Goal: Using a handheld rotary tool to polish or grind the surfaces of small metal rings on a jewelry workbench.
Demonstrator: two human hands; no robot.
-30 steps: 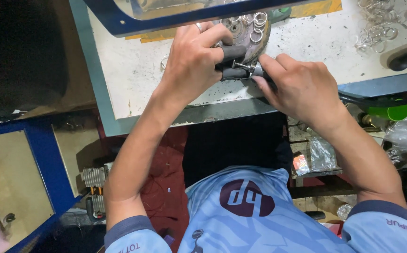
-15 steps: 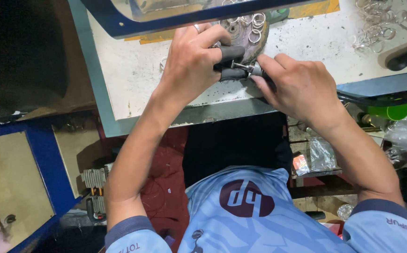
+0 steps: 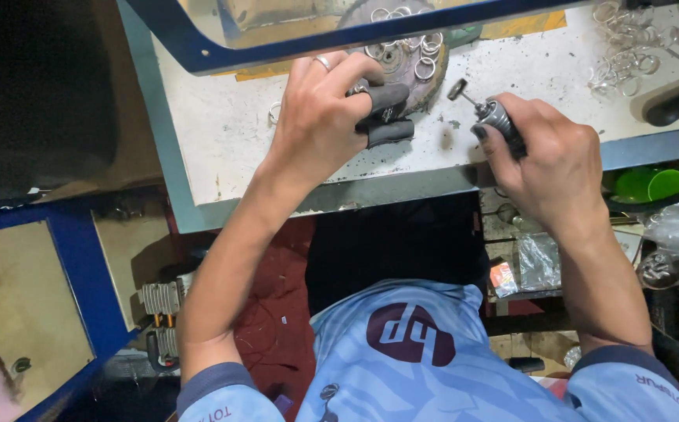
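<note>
Evidently light, rigid and slippery, the small metal ring [image 3: 360, 91] sits pinched in the left hand [image 3: 324, 117] by dark-sleeved fingertips [image 3: 386, 100], while the right hand [image 3: 550, 160] is closed around the rotary tool [image 3: 496, 117], gripped at its barrel.

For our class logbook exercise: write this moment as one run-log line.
left hand: black finger covers, pinching something too small to tell, by round pad | right hand: grip on rotary tool, tip off work | loose rings: on bench

Both forearms reach up the frame. The left hand [image 3: 320, 117], upper centre, curls with two fingertips [image 3: 386, 100] in dark covers; the right hand [image 3: 550, 160], centre right, is clenched in a fist.
</note>
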